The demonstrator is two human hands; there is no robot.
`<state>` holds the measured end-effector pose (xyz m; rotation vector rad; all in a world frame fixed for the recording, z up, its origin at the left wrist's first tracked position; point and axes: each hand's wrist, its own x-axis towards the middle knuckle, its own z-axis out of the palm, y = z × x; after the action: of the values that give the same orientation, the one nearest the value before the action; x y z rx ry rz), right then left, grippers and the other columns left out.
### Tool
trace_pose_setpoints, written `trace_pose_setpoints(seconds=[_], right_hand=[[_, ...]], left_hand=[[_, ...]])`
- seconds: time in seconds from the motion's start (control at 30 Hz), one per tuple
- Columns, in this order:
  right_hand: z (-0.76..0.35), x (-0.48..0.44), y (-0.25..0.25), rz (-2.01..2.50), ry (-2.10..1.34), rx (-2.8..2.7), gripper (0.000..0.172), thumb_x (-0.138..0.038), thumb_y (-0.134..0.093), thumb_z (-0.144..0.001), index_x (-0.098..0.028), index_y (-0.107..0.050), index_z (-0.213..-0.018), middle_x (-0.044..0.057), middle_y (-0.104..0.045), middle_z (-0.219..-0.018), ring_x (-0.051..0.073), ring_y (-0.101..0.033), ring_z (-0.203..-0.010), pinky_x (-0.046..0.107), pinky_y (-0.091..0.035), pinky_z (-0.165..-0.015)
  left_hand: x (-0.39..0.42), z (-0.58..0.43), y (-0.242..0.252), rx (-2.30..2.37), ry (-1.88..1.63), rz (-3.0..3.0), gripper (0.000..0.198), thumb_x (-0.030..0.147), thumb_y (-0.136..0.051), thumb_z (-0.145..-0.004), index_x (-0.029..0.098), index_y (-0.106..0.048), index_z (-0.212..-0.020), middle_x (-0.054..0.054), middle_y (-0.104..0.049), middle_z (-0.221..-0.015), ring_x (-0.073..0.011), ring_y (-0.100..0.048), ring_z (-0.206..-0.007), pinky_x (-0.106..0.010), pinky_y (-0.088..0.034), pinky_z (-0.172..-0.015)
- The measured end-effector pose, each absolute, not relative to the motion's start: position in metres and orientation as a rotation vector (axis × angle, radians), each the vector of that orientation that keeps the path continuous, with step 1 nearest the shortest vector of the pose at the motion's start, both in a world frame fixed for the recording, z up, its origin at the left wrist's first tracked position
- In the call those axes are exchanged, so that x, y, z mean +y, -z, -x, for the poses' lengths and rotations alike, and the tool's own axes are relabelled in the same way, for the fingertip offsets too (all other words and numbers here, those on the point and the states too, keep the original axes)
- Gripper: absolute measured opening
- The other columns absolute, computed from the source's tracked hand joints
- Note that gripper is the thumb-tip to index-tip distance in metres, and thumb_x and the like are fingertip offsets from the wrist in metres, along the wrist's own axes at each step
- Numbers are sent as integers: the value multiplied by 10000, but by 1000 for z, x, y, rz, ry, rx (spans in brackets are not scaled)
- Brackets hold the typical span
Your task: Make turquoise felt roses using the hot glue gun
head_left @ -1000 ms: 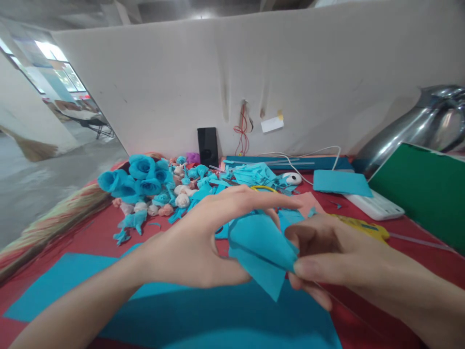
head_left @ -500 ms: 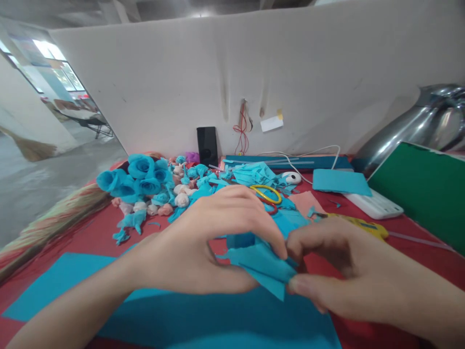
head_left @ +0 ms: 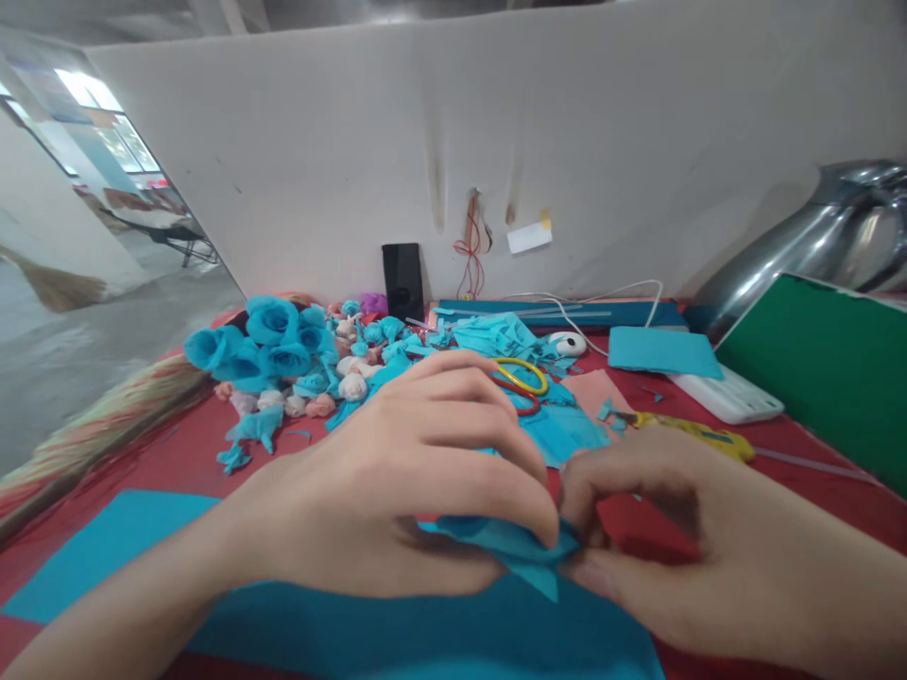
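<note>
Both hands meet low over a large blue felt sheet point(head_left: 354, 633) on the red table point(head_left: 177, 453). My left hand point(head_left: 397, 491) is curled round a folded piece of blue felt point(head_left: 517, 552), its fingers pressed down on top of it. Pinching the same piece at its right end is my right hand point(head_left: 680, 538), thumb and fingers closed together. Most of the piece is hidden under my left fingers; only a pointed corner shows below them.
A heap of blue felt roses point(head_left: 273, 345) and scraps lies at the back left. Yellow and red scissor handles point(head_left: 521, 378), a white mouse point(head_left: 567, 344), a black phone point(head_left: 402, 280), a white keyboard point(head_left: 727, 397), a green board point(head_left: 829, 364) and a yellow tool point(head_left: 698, 434) stand behind.
The blue piece was held open and raised; my left fingers have closed down over it, folding it flatter, and both hands have sunk toward the sheet.
</note>
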<state>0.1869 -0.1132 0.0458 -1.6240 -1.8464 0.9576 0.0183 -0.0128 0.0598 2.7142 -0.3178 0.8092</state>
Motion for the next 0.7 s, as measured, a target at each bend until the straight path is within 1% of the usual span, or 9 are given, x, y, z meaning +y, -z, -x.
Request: trace_pose_setpoints(seconds=[0.17,0.27,0.33,0.4,0.47,0.63,0.7], right_hand=[[-192,-115,-45,1562,-1008,-1878,109,-216,-543,-722,-235,-584,-623,-44,-586,-645,117,-550,-618,145,-463,-520],[-196,-115,-44,1567,-879,-1871,66,-299,-582,-739,-275,-630,-702,-57,-625,-748,129,-568,-719,160,-479,-631],[-196,-116,-42,1575,-890,-1819,89,-373,-593,-745,-299,-642,-751,-67,-631,-784,129,-567,-756,165,-472,-677],[-194,-116,-39,1599,-954,-1731,122,-418,-597,-741,-311,-644,-777,-71,-630,-783,123,-564,-748,163,-464,-665],[-191,-115,-36,1600,-1013,-1670,130,-421,-606,-731,-307,-644,-783,-70,-635,-782,124,-569,-735,170,-458,-658],[-184,-109,-34,1597,-1101,-1669,169,-405,-555,-763,-257,-632,-732,-45,-621,-653,133,-581,-660,203,-446,-619],[-184,-108,-36,1601,-1141,-1656,164,-384,-551,-764,-243,-627,-723,-42,-606,-636,127,-567,-643,201,-436,-604]], left_hand=[[-13,-17,-61,-277,-805,-2781,56,187,-560,-768,194,-615,-772,14,-677,-805,-129,-541,-740,-303,-340,-945],[-11,-15,-62,-277,-838,-2791,89,232,-540,-797,190,-617,-781,1,-676,-800,-134,-550,-744,-308,-349,-927],[-10,-13,-61,-262,-858,-2793,100,253,-538,-800,188,-613,-784,-9,-676,-796,-141,-555,-757,-309,-369,-895],[-8,-12,-60,-265,-877,-2784,113,269,-535,-798,184,-605,-773,-18,-679,-790,-146,-559,-753,-304,-387,-853],[-7,-11,-58,-297,-887,-2772,136,289,-531,-794,177,-603,-765,-29,-681,-784,-149,-561,-738,-301,-393,-830],[-4,-11,-54,-329,-850,-2774,129,279,-542,-794,161,-593,-801,-38,-673,-789,-142,-563,-752,-287,-380,-844],[-3,-11,-54,-330,-845,-2776,127,284,-539,-791,167,-583,-809,-35,-672,-794,-141,-564,-752,-288,-373,-855]])
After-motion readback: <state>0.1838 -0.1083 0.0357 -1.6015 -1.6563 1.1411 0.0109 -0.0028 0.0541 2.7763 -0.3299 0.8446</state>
